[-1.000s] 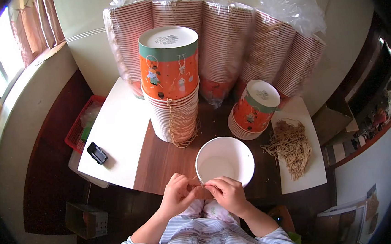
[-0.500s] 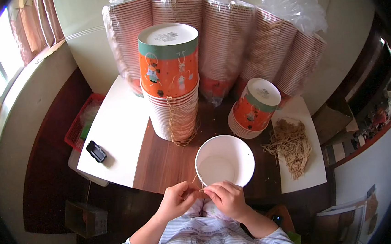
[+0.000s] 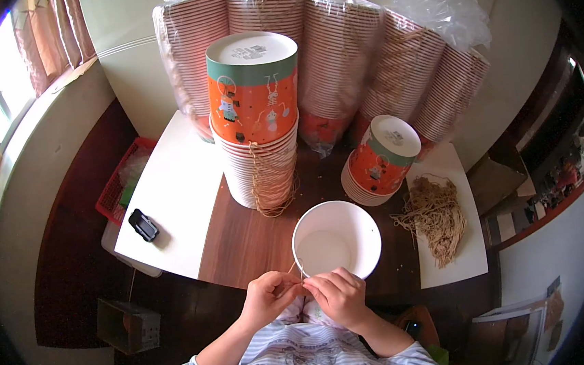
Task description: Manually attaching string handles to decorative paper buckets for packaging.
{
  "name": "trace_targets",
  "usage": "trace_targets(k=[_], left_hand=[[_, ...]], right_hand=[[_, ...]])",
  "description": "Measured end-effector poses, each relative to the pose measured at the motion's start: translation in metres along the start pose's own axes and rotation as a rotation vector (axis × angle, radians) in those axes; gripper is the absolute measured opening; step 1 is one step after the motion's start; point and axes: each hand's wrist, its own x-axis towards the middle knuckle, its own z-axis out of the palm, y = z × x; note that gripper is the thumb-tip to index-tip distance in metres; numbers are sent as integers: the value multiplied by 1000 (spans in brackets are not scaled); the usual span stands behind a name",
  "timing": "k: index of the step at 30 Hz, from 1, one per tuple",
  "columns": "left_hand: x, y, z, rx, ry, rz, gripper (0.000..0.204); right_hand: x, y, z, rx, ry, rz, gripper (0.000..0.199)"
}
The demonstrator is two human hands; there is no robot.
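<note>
A white paper bucket (image 3: 336, 237) stands mouth up at the table's near edge. Against its near left rim, both my hands meet with fingertips pinched close together. Thin tan string (image 3: 294, 267) runs between my left hand (image 3: 271, 297) and my right hand (image 3: 337, 297), and a loop of it rises by the rim. Whether it passes through a hole in the bucket is too small to tell. A tall upside-down stack of orange and green paper buckets (image 3: 254, 106) stands beyond, with strings hanging down its side. A shorter stack (image 3: 382, 155) is to its right.
A tangled heap of tan strings (image 3: 439, 219) lies on the table's right white part. Several bagged bucket stacks (image 3: 341, 62) line the back. A small black case (image 3: 144, 225) is at the left, near a red basket (image 3: 114, 189) beside the table. A cardboard box (image 3: 128, 324) sits lower left.
My hands stay almost in place at the bucket's rim, fingertips shifting slightly on the string. The whole view has shifted very little.
</note>
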Motion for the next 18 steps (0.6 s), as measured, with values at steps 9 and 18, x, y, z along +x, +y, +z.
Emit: trace_targets(k=[9,18], left_hand=[[2,14,0,220,63,144,10],[4,25,-3,344,108,189,13]], right_hand=[[-3,1,3,-36,11,4,14],[-2,1,4,-73,14,-10,12]])
